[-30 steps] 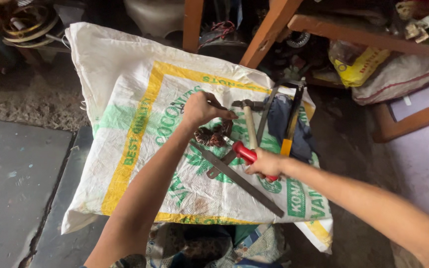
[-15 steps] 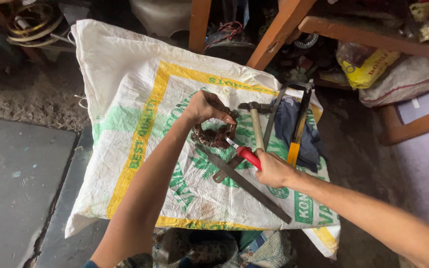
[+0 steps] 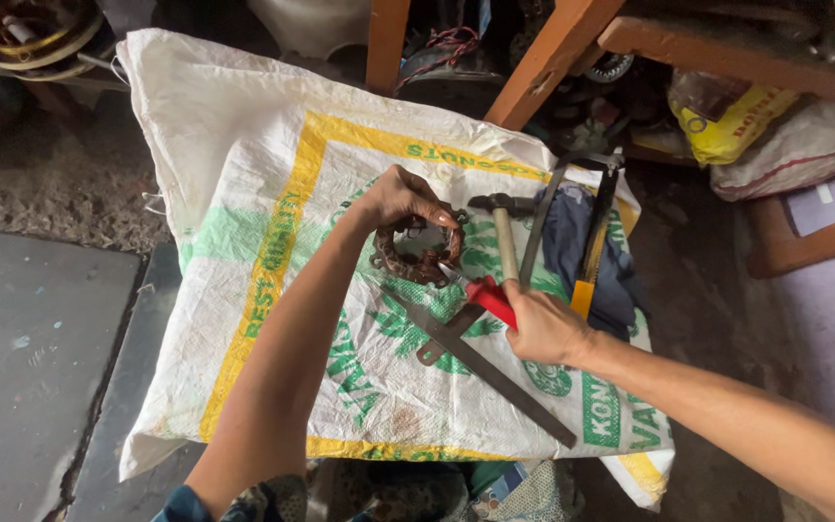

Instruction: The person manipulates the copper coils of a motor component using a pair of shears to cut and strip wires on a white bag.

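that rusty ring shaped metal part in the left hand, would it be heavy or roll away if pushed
The rusty brown ring-shaped metal part looks solid, so probably heavy for its size. Tilted on edge under the left hand, it might roll if released; the woven white sack beneath likely damps that.

Rusty ring-shaped metal part [image 3: 416, 253] tilted on sack, red-handled tool [image 3: 488, 299] tip touching it

Single head-worn camera, positioned above the work and facing steeply downward and forward. Close range: both forearms enter from the bottom edge. The white woven plastic sack with yellow and green print [image 3: 244, 174] fills mid-frame. No second view exists.
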